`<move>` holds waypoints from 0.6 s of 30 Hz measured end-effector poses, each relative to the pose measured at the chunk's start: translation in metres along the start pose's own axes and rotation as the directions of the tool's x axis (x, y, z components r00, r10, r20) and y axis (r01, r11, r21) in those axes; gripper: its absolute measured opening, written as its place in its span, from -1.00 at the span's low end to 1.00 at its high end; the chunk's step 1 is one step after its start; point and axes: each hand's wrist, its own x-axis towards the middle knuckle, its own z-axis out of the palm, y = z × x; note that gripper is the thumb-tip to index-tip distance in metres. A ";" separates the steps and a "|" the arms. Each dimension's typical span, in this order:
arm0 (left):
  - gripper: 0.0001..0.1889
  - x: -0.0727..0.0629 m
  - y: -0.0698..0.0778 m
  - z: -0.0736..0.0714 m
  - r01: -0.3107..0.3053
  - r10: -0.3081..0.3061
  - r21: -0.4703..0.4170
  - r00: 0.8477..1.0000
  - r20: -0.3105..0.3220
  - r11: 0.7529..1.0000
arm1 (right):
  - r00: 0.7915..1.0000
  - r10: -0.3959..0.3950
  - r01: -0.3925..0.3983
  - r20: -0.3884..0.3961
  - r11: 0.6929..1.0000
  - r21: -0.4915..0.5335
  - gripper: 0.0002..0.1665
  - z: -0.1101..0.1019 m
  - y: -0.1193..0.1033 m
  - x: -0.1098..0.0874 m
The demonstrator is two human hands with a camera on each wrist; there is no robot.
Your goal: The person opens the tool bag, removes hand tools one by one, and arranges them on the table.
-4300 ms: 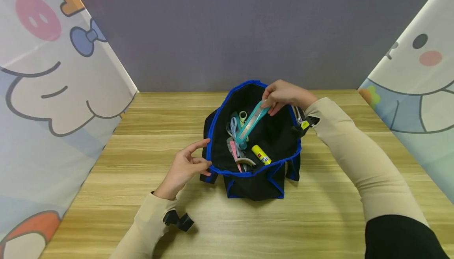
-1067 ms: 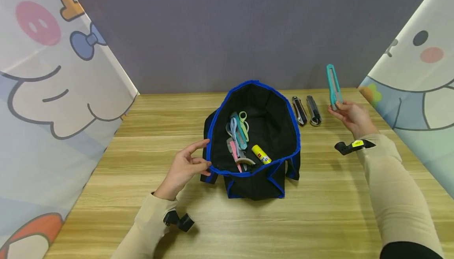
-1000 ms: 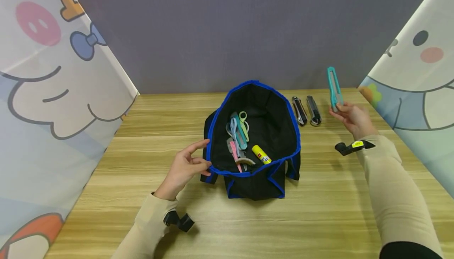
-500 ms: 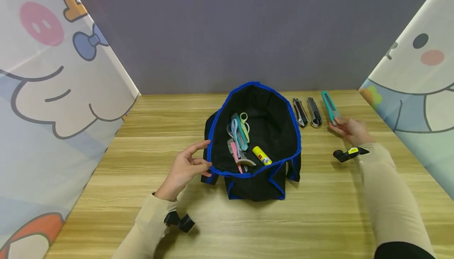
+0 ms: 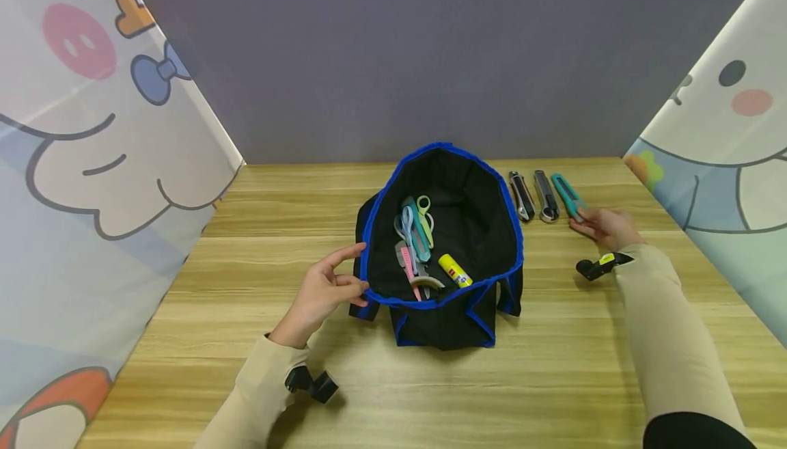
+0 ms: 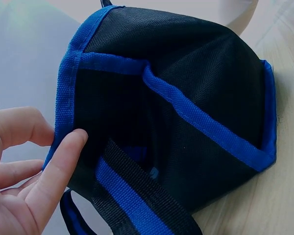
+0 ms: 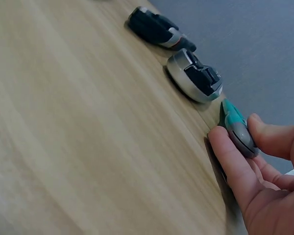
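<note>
Item 1. Teal cutter (image 5: 567, 195), slim, grey at the near end. Location: by the far edge of the surface (image 5: 553, 339), toward its far right corner. We find the grey end pinched between thumb and fingers of the right hand (image 5: 605, 225); whether its whole length rests flat we cannot tell. Handling: we judge it light, stiff and smooth, apt to turn in loose fingers. Hold across the long sides at the grey end, clear of the far tip.

Item 2. Silver cutter (image 5: 546, 196) and dark cutter (image 5: 521, 196), side by side just left of item 1, near the same edge. We expect more weight and harder, slicker bodies; take them by the sides.

Item 3. Black bag (image 5: 444, 329), blue-trimmed, mid-surface, holding scissors (image 5: 424, 213) and a glue stick (image 5: 456, 271), among others. We judge the cloth soft, foldable, not fragile. The left hand (image 5: 320, 292) pinches the left rim, a sound place to steady it.
</note>
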 end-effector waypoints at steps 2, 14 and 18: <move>-0.30 0.000 0.001 0.000 0.004 -0.004 -0.001 1.000 0.003 1.000 | 1.000 -0.013 0.012 -0.022 0.999 -0.034 -0.71 0.002 -0.001 0.000; -0.29 0.001 0.002 0.000 0.004 -0.004 -0.004 1.000 -0.005 1.000 | 0.994 -0.101 0.056 -0.048 0.823 -0.566 -0.85 0.007 -0.004 0.000; -0.29 0.001 0.002 0.000 0.002 -0.002 -0.004 1.000 -0.005 1.000 | 0.993 -0.091 0.029 -0.068 0.785 -0.619 -0.86 0.004 -0.003 0.002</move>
